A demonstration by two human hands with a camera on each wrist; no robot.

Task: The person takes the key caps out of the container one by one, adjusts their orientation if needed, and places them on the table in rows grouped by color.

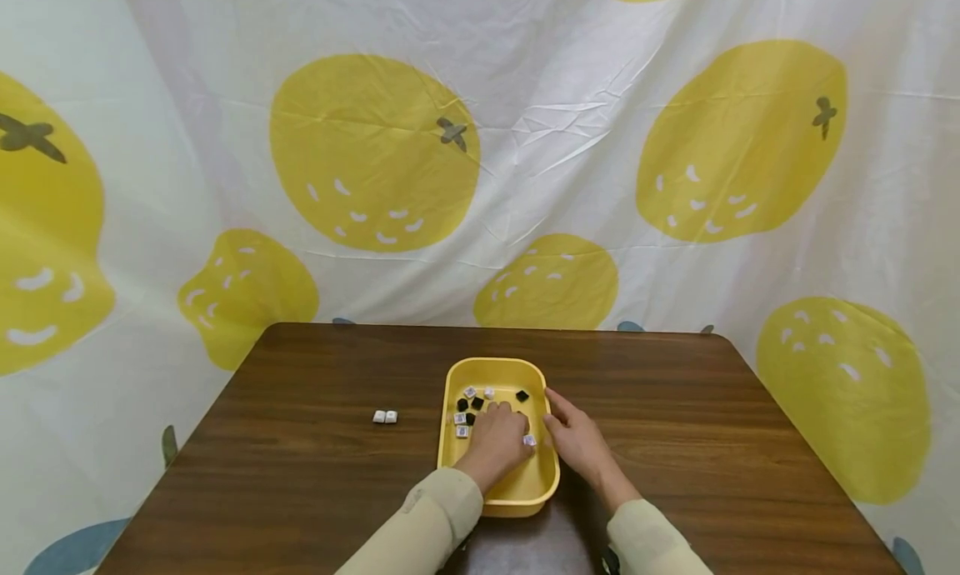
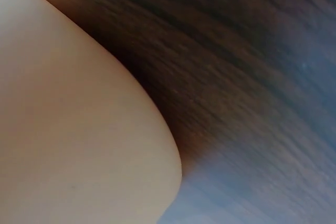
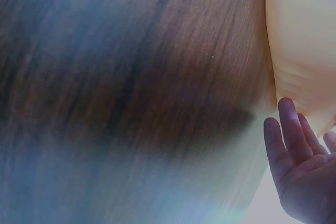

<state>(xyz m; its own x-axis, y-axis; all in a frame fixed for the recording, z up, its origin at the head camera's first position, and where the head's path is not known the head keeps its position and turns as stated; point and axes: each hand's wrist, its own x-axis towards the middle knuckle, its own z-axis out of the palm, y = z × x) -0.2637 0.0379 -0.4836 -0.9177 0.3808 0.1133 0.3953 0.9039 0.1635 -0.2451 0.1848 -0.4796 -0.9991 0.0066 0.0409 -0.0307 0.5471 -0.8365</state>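
Pale sleeves (image 1: 423,521) at bottom edge. Left hand (image 1: 495,444) down in yellow tray (image 1: 523,483), lower centre; can't tell its grip, fingertips hidden. Right hand (image 1: 583,446) at tray's right rim, fingers loosely extended. Risk, my guess: light bracing lets tray skid; crowding makes small pieces slip. Tray contents: loose black pieces (image 1: 477,403), white pieces (image 1: 460,419). White pair (image 1: 392,417) outside, left of tray on table (image 1: 322,475).

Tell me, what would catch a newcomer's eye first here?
Probably the lemon-print cloth filling the background, with its big yellow lemons. Next comes the yellow tray on the dark wooden table, holding black and white keycaps, with the left hand inside it and the right hand at its right side. Two white keycaps sit apart, left of the tray.
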